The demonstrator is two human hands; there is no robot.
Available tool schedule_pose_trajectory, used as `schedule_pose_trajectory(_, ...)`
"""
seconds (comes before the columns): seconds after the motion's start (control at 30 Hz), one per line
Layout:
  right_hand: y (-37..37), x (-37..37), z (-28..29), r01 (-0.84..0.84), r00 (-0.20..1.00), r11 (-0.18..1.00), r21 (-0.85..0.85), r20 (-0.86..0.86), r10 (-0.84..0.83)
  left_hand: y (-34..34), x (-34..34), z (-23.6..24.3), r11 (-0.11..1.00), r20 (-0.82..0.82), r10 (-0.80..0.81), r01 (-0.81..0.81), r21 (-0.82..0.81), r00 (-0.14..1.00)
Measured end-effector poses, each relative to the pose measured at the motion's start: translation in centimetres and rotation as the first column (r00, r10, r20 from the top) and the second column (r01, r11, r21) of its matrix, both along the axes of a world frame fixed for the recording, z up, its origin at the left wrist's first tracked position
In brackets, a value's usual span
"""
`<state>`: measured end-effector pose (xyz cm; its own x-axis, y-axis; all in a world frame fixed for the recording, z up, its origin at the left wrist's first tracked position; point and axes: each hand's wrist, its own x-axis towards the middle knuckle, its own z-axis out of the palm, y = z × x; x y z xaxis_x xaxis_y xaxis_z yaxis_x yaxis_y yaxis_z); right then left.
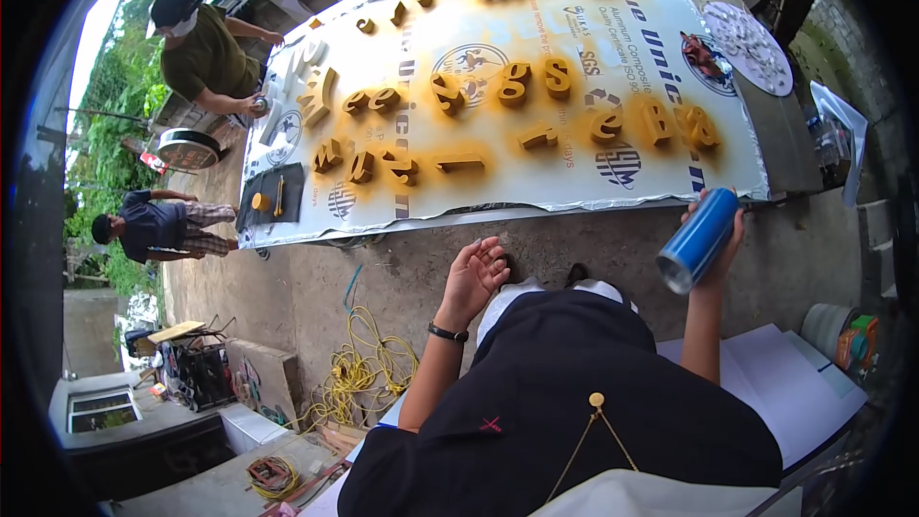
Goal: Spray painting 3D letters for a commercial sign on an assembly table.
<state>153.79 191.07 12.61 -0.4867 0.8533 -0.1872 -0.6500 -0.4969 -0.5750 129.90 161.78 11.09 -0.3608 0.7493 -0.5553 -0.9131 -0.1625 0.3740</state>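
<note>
Spray can — blue, with its open end pointing near and left — sits in the right hand, fingers wrapped around its far end, held above the concrete ground just near of the white panel. Left hand hangs loose over the ground, fingers curled and holding nothing, a black band on its wrist. On the panel lie many gold-yellow letters, each ringed by a haze of yellow overspray; a few white letters lie at its far left. A dark mat on the panel's left near corner carries a small yellow lid and a stick. At the far left a person in an olive shirt bends over the panel; another person stands farther left. Yellow cable is coiled on the ground near the left arm, and white sheets lie to the near right.
</note>
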Motion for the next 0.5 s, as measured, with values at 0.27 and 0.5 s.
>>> schedule_pose_trajectory(0.27, 3.9, 1.3, -4.3, 0.338, 0.91, 0.935, 0.105, 0.218, -0.354, 0.2, -0.8, -1.5, 0.996, 0.031, -0.025, 0.027, -0.081, 0.999)
schedule_pose_trajectory(0.5, 1.8, 0.8, -1.4, 0.529, 0.638, 0.765, 0.367, 0.423, -0.644, -0.1, -1.6, -2.3, 0.985, 0.012, 0.006, -0.004, -0.173, 1.0)
